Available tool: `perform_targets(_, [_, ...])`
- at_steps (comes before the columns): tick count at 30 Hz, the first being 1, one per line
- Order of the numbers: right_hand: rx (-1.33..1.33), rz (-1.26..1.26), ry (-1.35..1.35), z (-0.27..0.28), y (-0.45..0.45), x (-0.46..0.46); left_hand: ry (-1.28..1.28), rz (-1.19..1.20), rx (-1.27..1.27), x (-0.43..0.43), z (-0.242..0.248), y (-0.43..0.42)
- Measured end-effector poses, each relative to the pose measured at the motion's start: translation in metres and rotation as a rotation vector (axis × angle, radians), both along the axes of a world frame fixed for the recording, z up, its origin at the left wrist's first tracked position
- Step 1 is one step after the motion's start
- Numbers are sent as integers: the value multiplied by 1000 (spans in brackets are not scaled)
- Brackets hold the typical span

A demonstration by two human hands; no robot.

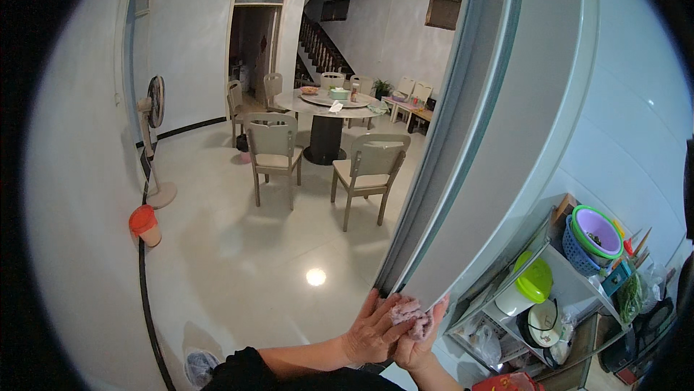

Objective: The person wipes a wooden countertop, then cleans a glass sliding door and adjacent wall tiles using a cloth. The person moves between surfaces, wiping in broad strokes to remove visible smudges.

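Observation:
A crumpled pink cloth (416,319) is bunched between my two hands, low on a pale door frame (488,174) with a narrow metal-coloured track along its left side. My left hand (374,331) lies over the cloth's left part, some fingertips touching the frame's left edge. From the right, my right hand (418,350) grips the cloth, with fingers reaching up the frame's other edge. Part of the cloth is hidden under the fingers.
Right of the frame stands a shelf rack (574,272) with a lidded bucket (526,285) and stacked basins (596,231). Leftward are chairs (274,139), a round table (293,101), a standing fan (154,120) and an orange-topped bin (145,224).

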State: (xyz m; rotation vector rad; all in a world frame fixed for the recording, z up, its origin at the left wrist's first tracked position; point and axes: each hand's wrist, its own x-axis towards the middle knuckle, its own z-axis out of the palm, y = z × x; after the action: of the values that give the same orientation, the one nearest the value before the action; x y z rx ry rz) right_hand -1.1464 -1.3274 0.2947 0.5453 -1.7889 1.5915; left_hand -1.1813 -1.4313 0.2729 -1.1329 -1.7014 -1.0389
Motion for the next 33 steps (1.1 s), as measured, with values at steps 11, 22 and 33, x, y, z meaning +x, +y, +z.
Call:
perform_targets(11, [299,-260,367,121,19,-29,196,-30,93,-20,133,9])
perform_targets(22, [266,-257,232,35,10,-15,118,-29,13,-18,31,5])
perform_targets(33, [382,-341,142,-7,12,3,-92,29,-36,8,-9,1])
